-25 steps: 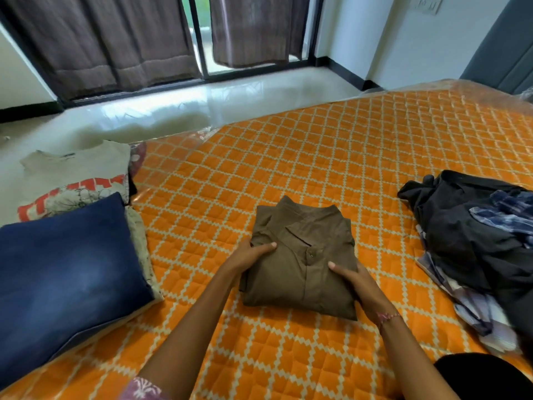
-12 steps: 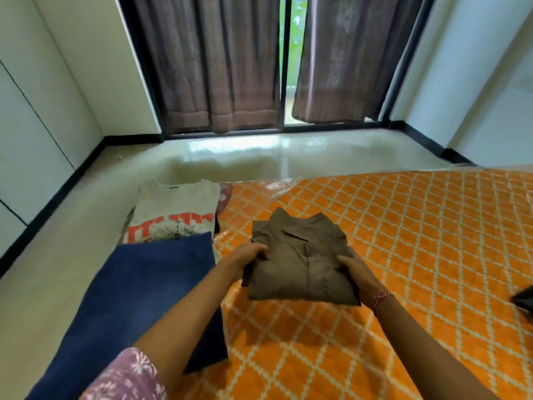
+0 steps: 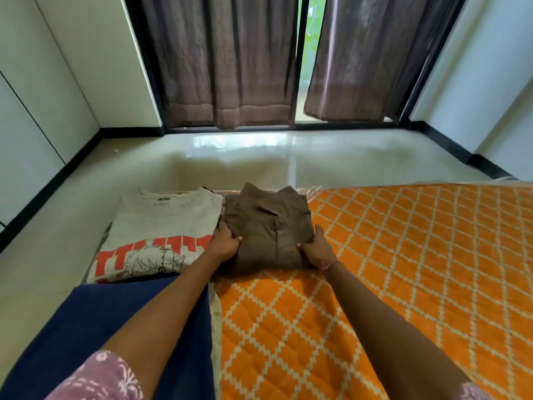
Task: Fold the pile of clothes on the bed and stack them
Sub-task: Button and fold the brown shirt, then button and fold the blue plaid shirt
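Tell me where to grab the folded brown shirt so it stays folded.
Grip the brown shirt by its two side edges near the bottom fold, from both sides, as the left hand and right hand do; the layers are thickest there.

A single head view is given, aimed forward and down along both arms over the bed [image 3: 403, 255] toward the curtains [image 3: 230, 67], which are seen beyond its far edge.

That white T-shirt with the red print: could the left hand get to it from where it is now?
Probably yes. The left hand grips the olive shirt's left edge, right beside the white T-shirt, with nothing between them. It would have to let go of the shirt first.
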Tool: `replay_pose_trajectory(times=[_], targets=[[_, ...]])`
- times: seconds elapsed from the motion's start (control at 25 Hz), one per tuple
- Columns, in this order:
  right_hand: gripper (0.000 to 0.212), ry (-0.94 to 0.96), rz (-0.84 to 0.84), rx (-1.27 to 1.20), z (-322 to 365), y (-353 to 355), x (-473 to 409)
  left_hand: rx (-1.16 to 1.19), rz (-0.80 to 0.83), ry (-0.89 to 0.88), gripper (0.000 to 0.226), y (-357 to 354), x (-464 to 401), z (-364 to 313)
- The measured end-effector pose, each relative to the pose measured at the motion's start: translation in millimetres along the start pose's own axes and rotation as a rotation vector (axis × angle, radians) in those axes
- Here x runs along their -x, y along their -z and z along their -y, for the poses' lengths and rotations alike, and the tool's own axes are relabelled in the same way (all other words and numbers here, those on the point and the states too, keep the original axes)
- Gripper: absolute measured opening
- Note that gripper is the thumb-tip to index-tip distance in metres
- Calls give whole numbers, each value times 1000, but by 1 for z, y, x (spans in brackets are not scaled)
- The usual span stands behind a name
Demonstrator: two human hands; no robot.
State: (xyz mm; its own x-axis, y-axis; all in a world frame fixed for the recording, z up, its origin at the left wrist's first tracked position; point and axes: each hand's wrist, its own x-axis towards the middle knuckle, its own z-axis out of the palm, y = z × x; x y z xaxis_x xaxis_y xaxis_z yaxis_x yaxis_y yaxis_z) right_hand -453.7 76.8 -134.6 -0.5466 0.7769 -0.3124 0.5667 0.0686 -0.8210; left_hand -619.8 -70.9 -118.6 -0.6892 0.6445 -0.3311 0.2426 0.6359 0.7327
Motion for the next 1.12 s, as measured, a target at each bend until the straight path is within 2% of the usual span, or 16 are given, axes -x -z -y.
replay_pose_trajectory(times=[0.08, 0.12, 0.16, 0.24, 0.32, 0.4, 0.56, 0.64, 0.76, 1.04, 1.12], targets=[[65, 59, -68, 132, -12, -14, -2, -93, -27, 0, 80, -8, -3, 2], [66, 86, -93, 178, -14, -16, 1, -179, -77, 10, 78, -8, 2, -1], [67, 112, -133, 263, -15, -15, 7, -335, -198, -19, 75, -10, 9, -4], [66, 156, -277, 516, -17, -5, 24, -698, -500, -238, 67, -17, 26, -10], [63, 234, -378, 702, -22, 10, 50, -819, -603, -451, 63, -32, 43, -14], [59, 286, -384, 799, -36, 31, 78, -783, -483, -464, 63, -50, 68, -22], [53, 198, -368, 844, -71, 81, 159, -707, -313, -437, 62, -98, 141, -37], [51, 201, -385, 889, -90, 112, 210, -669, -270, -484, 58, -129, 183, -53], [48, 109, -422, 983, -124, 170, 278, -595, -179, -585, 58, -184, 245, -95], [43, -122, -686, 1049, -216, 304, 399, -589, 34, -861, 56, -338, 377, -187], [36, -178, -847, 990, -244, 349, 420, -565, 129, -936, 54, -376, 403, -210]])
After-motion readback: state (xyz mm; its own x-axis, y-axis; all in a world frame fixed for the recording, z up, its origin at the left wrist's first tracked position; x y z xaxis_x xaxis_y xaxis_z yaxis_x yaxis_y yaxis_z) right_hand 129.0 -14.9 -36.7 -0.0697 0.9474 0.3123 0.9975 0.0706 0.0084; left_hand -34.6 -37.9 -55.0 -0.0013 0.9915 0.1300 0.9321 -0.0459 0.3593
